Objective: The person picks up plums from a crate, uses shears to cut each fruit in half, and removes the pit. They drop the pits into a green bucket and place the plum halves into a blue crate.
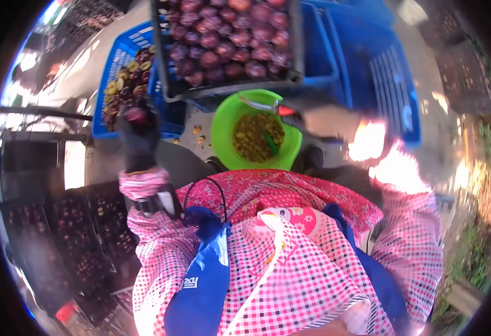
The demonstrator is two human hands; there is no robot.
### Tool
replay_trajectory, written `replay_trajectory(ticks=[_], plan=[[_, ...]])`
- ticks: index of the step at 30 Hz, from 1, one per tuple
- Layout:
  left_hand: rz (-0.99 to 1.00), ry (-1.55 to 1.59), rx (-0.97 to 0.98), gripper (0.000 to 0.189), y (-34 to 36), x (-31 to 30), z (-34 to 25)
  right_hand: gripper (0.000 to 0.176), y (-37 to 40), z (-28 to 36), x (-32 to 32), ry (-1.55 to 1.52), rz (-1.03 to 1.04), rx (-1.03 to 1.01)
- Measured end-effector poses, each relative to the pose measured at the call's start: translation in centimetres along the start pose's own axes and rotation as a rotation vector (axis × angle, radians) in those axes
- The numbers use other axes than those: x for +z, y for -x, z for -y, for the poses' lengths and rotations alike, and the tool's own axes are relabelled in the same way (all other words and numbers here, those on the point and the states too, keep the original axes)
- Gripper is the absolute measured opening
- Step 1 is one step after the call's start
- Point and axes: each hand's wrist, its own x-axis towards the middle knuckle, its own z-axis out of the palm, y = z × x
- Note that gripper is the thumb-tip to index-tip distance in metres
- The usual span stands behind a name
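The plum [137, 115], dark red, is in the left hand [139, 134], at the near side of the left blue basket [108, 70]. The left hand is dark-gloved and closed around the fruit; exact finger placement cannot be told. Halved plums [125, 81], some with yellow flesh showing, lie in that basket. The right hand [304, 117], blurred by motion, is closed on a red-handled cutting tool [256, 104], its curved metal blade pointing left over the green bowl [220, 131]. The bowl stands on the ground in front of the person and contains yellow-brown pieces [251, 131] and a green item [270, 143] of unclear type. Beyond the bowl, a black crate [159, 53] is filled with whole plums [228, 42]. Blue crates [391, 73] stand to its right. Dark crates [77, 235] of fruit are at lower left.
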Motion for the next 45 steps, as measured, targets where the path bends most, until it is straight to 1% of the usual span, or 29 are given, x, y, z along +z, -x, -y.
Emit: replay_trajectory(ticks=[2,4,7,9,11,12,13,14,15,16,17,18,20,21,22,23,25,26,28,30,31,32,33,35,38,39,40,42,45], plan=[[-0.044,0.025,-0.13,0.03,2.3,1.1,1.2,0.024,-1.2,1.8,1.4,-0.097,0.006,0.162],[-0.047,-0.108,-0.093,0.028,2.6,1.1,0.7,0.023,-1.1,2.5,2.4,-0.156,-0.032,0.2],[-0.222,-0.52,0.212,0.026,-4.0,-2.8,-2.8,0.021,0.4,4.4,2.3,-0.35,-0.136,0.348],[-0.379,-0.913,0.458,0.025,-7.6,-2.9,-5.7,0.021,1.2,5.0,2.8,-0.45,-0.197,0.41],[-0.23,-0.929,0.631,0.024,-8.9,1.3,-6.3,0.021,0.5,5.5,2.5,-0.453,-0.182,0.492],[-0.066,-0.833,0.597,0.023,-8.2,4.4,-5.7,0.021,0.4,6.0,2.4,-0.471,-0.148,0.576],[0.094,-0.735,0.564,0.022,-7.3,8.3,-4.8,0.022,0.4,5.0,4.0,-0.5,-0.179,0.577],[0.23,-0.742,0.603,0.026,-6.8,11.2,-4.0,0.022,0.0,5.2,4.4,-0.495,-0.187,0.581],[0.366,-0.749,0.64,0.03,-6.4,13.6,-3.2,0.024,-0.5,5.6,4.7,-0.619,-0.273,0.6],[0.458,-0.969,0.674,0.039,-6.1,16.0,-2.3,0.026,-0.6,5.5,5.1,-0.746,-0.357,0.617],[0.549,-1.189,0.703,0.048,-6.3,17.7,-1.4,0.03,-0.2,4.5,6.4,-0.777,-0.39,0.551],[0.557,-1.185,0.706,0.048,-6.9,18.6,0.0,0.03,0.0,4.6,5.9,-0.778,-0.395,0.559],[0.494,-1.362,0.941,0.037,-7.9,20.7,3.5,0.034,0.7,5.3,4.7,-0.862,-0.398,0.481],[0.353,-1.486,1.07,0.042,-8.4,21.5,4.4,0.034,0.8,5.3,4.2,-0.867,-0.399,0.496],[0.378,-1.48,1.064,0.042,-8.2,21.4,5.4,0.037,0.8,5.2,3.9,-0.913,-0.514,0.461],[0.423,-1.352,0.823,0.043,-7.5,21.4,3.7,0.04,1.3,5.3,4.1,-0.964,-0.629,0.437],[0.446,-1.078,0.407,0.05,-6.2,21.7,-0.9,0.042,2.3,4.3,3.9,-1.078,-0.584,0.496],[0.458,-1.084,0.406,0.05,-4.6,21.1,-1.3,0.045,2.5,3.9,3.9,-1.181,-0.544,0.529],[0.61,-0.246,-0.114,0.044,-2.1,19.3,-2.7,0.047,2.4,3.6,4.1,-1.293,-0.547,0.493],[0.506,0.616,-0.601,0.04,2.6,19.8,-2.6,0.045,2.2,4.0,4.3,-1.091,-0.58,0.453],[0.564,0.649,-0.691,0.04,4.9,19.2,-3.2,0.027,2.0,4.6,4.5,-0.899,-0.658,0.488],[0.62,0.685,-0.788,0.04,6.7,18.7,-3.6,0.027,1.9,5.1,4.6,-0.903,-0.655,0.489],[0.612,0.685,-0.793,0.04,8.0,18.7,-3.0,0.027,1.9,5.6,4.7,-0.877,-0.659,0.44],[0.429,0.66,-0.852,0.042,10.4,18.7,-1.7,0.023,1.9,7.2,3.6,-0.727,-0.69,0.353],[0.408,0.687,-0.891,0.042,12.3,18.5,-2.3,0.021,2.2,7.1,4.3,-0.8,-0.579,0.429],[0.356,0.708,-0.882,0.04,12.9,19.2,-4.7,0.021,2.2,7.3,4.2,-0.8,-0.578,0.426],[0.356,0.708,-0.882,0.04,13.3,18.7,-4.6,0.02,2.1,7.5,4.1,-0.734,-0.573,0.414],[0.56,0.665,-0.819,0.04,13.6,17.7,-4.2,0.02,2.2,7.8,4.0,-0.666,-0.571,0.405],[0.558,0.638,-0.842,0.04,14.0,17.2,-4.4,0.021,2.2,8.2,4.0,-0.595,-0.575,0.327]])
